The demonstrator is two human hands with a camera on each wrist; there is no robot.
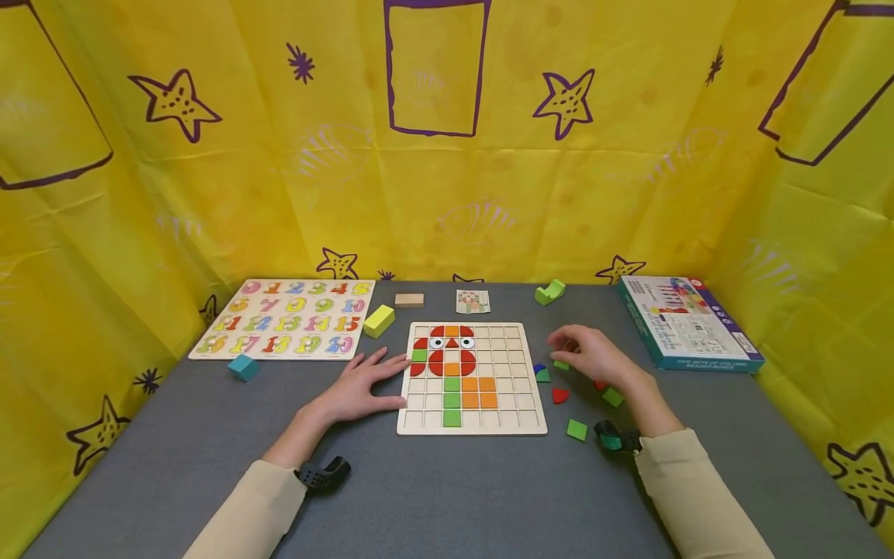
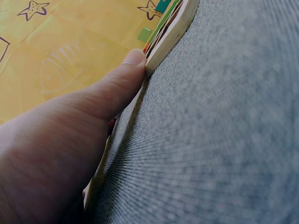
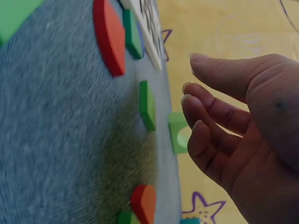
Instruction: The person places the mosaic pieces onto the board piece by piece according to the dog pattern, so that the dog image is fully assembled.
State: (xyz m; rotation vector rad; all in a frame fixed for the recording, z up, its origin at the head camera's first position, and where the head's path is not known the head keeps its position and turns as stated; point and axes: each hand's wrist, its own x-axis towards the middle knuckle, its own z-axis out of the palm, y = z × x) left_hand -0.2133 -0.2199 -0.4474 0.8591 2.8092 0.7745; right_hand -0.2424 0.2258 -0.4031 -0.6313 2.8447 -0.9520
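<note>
A wooden grid board (image 1: 520,423) lies in the middle of the grey table, with red, orange and green tiles filling part of it and two eye pieces near its top. My left hand (image 1: 362,388) rests at the board's left edge, fingers and thumb spread and touching it. In the left wrist view the thumb (image 2: 126,70) lies against the board's side. Over the loose pieces right of the board hovers my right hand (image 1: 594,357), fingers loosely bent, nothing between them and the thumb. Below it in the right wrist view are a green square (image 3: 147,106) and a red piece (image 3: 110,39).
A number puzzle board (image 1: 279,322) lies at left, near a yellow block (image 1: 379,321) and a teal block (image 1: 243,367). Behind the grid board are a wooden block (image 1: 409,300), a pattern card (image 1: 472,301) and a green arch block (image 1: 550,292). A box (image 1: 687,322) sits at right.
</note>
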